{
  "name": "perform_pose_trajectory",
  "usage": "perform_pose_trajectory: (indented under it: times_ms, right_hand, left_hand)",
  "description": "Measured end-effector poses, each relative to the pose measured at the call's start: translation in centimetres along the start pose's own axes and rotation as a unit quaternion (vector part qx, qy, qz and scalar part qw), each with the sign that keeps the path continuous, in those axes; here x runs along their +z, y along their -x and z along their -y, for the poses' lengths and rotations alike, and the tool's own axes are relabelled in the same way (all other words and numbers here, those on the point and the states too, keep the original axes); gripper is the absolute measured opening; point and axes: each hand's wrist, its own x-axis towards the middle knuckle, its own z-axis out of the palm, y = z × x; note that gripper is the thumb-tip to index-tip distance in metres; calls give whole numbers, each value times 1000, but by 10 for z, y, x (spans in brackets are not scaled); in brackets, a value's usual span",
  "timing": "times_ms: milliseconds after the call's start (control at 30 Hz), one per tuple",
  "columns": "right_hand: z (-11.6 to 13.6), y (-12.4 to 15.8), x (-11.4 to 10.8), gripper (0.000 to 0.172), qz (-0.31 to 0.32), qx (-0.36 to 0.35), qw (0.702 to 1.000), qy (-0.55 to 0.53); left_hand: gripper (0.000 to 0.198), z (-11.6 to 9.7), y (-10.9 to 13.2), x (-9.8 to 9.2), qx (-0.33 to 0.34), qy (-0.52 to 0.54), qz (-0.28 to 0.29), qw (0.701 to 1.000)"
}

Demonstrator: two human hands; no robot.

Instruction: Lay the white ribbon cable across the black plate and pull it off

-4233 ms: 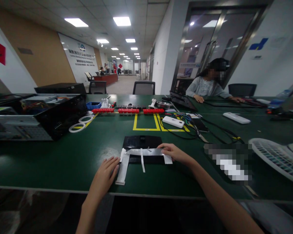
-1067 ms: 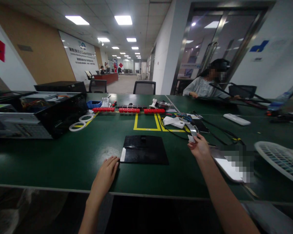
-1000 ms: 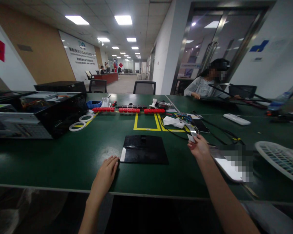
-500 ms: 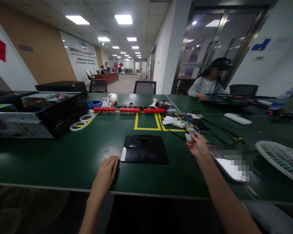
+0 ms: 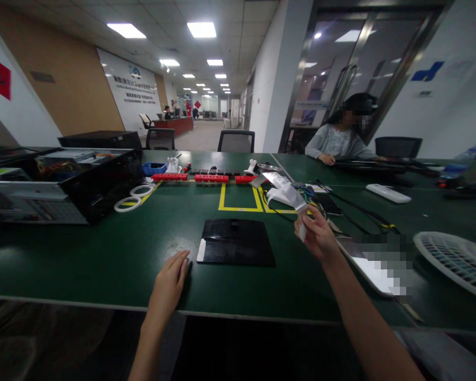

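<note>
My right hand (image 5: 315, 233) is closed on one end of a flat, silvery-white ribbon strip (image 5: 283, 188), perhaps a ribbon cable. The strip is folded, and its far end reaches up and left over the cable pile. On the tabletop rests my left hand (image 5: 170, 279), fingers stretched out and holding nothing visible. Just right of its fingertips, and apart from them, lies a glossy black panel (image 5: 236, 243) with a pale sticker at its left edge. A tangle of coloured wires (image 5: 307, 191) sits behind my right hand.
An opened computer case (image 5: 99, 185) stands at left, beside two white rings (image 5: 127, 205). Red trays (image 5: 211, 178) line the back of the green table (image 5: 103, 259). To my right are a tablet-like device (image 5: 365, 270) and a white mesh basket (image 5: 454, 256). A person (image 5: 337, 140) sits across.
My right hand has drawn the ribbon strip up from the pile, so more of it shows, stretched toward the red trays. My left hand has shifted slightly left.
</note>
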Motion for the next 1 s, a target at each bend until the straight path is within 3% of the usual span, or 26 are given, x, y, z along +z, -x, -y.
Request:
perform_pose_trajectory:
  times_ms: [167,300,500,667,800,1000]
  right_hand:
    - [3,12,0,24,137,75,988,-9]
    - [-2,15,-8,27,203,155,967,-15]
    - [-7,12,3,30,280,238,920,138]
    - [-22,8,19,33,279,231,898,251]
    - [-36,6,19,35,272,235,885,297]
    - [-41,4,16,35,268,207,881,331]
  left_hand:
    - [40,-2,-1,-5,-31,29,-13,999]
    - [42,-5,0,-12,-74,55,-28,995]
    - [42,-7,0,-16,-92,73,-38,992]
    - [40,-9,-1,-15,-74,66,-23,995]
    - [38,-12,-3,-12,-19,44,-8,999]
    - [35,-40,-10,-3,105,-14,99,989]
